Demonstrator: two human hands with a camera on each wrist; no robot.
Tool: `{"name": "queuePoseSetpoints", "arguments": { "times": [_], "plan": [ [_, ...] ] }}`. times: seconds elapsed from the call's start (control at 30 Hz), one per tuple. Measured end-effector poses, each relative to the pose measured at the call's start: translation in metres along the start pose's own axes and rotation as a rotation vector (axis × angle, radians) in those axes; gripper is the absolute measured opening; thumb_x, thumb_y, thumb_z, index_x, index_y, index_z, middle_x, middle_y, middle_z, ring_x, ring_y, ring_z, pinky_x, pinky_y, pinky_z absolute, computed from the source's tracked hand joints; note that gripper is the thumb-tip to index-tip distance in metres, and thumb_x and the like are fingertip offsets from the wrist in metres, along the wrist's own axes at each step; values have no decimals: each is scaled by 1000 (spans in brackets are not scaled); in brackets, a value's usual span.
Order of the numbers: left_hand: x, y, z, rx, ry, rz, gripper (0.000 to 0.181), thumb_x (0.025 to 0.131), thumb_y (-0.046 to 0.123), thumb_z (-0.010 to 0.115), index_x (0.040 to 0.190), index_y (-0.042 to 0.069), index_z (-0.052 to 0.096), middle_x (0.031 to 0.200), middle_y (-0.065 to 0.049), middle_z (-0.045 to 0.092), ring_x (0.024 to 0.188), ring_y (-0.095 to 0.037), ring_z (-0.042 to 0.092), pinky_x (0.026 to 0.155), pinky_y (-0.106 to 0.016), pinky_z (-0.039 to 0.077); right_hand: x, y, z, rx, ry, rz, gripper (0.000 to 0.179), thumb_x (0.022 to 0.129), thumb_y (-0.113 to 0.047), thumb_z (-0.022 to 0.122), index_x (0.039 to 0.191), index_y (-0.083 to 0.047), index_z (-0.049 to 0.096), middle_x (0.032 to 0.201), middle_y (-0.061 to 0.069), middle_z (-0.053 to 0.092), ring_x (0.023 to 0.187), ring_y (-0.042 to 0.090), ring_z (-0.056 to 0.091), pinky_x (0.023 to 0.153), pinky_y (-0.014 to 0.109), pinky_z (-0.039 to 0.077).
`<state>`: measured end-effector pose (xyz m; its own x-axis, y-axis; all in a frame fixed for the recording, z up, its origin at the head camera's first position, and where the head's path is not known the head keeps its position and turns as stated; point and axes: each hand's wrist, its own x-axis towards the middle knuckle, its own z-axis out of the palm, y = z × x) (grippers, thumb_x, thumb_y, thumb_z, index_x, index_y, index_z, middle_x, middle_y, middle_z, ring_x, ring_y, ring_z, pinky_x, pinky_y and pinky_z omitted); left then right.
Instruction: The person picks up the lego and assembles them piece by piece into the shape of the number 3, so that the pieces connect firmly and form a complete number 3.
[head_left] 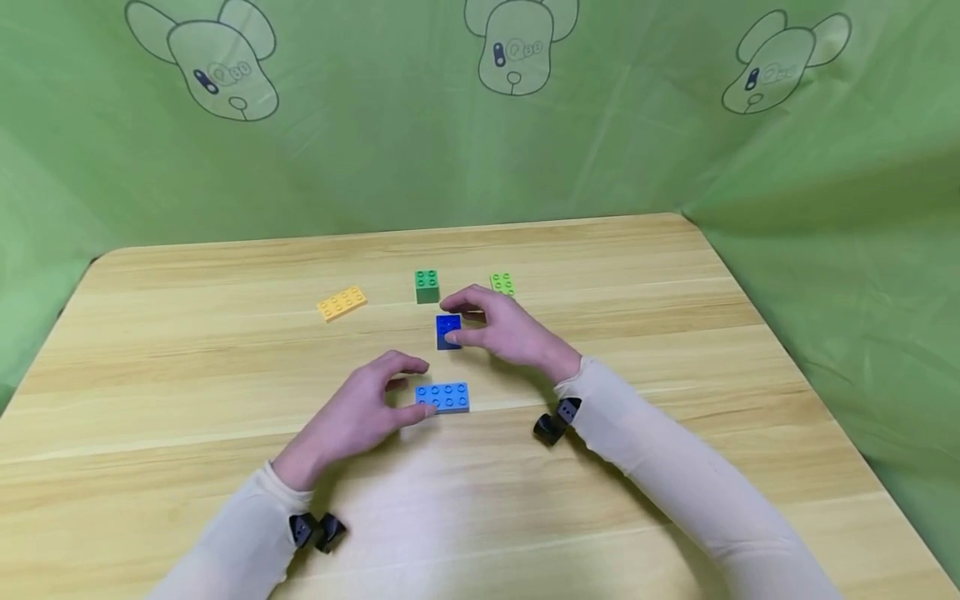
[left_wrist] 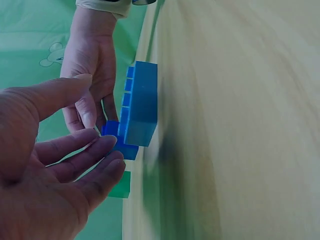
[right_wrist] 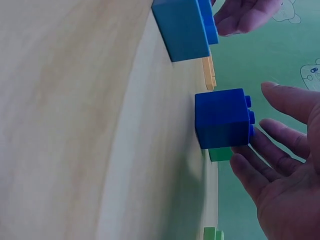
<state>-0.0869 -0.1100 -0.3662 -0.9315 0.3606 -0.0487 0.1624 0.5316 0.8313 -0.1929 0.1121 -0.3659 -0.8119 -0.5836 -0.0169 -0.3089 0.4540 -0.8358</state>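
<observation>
A light blue building brick (head_left: 452, 397) with two rows of studs lies on the table, nearest the person. My left hand (head_left: 356, 417) hovers at its left side, thumb and fingers spread apart; in the left wrist view the palm faces the light blue brick (left_wrist: 143, 102) with nothing gripped. Farther back stands a dark blue brick (head_left: 447, 323), shorter and square-topped. Over its right side my right hand (head_left: 513, 327) reaches with relaxed fingers. In the right wrist view, thumb and fingertips are close by the studs of the dark blue brick (right_wrist: 222, 120), without a grip on it.
Behind the dark blue brick stands a green brick (head_left: 427, 289). To its right is a lime green brick (head_left: 502, 283), partly covered by the right hand. A flat yellow-orange plate (head_left: 342, 303) lies at the left on the wooden table (head_left: 187, 350). Green cloth (head_left: 375, 167) hangs behind the table.
</observation>
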Motion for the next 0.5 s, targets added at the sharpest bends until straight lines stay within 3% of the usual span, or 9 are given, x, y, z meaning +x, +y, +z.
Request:
{"name": "queuePoseSetpoints", "arguments": {
  "times": [0.2,0.5],
  "plan": [
    [3,-2,4,68,-3,35,47,83,16,81,123,0,63,119,-8,61,107,-25,58,96,-41,49,1,-2,2,-26,-3,19,42,91,-12,72,131,-7,58,126,1,57,120,17,52,106,33,40],
    [8,-3,9,136,-13,19,41,81,13,82,117,1,66,110,-4,63,99,-20,60,92,-38,51,2,-1,4,-42,-17,44,43,91,-12,72,132,-7,58,124,1,57,116,18,55,102,33,44]
  ]
}}
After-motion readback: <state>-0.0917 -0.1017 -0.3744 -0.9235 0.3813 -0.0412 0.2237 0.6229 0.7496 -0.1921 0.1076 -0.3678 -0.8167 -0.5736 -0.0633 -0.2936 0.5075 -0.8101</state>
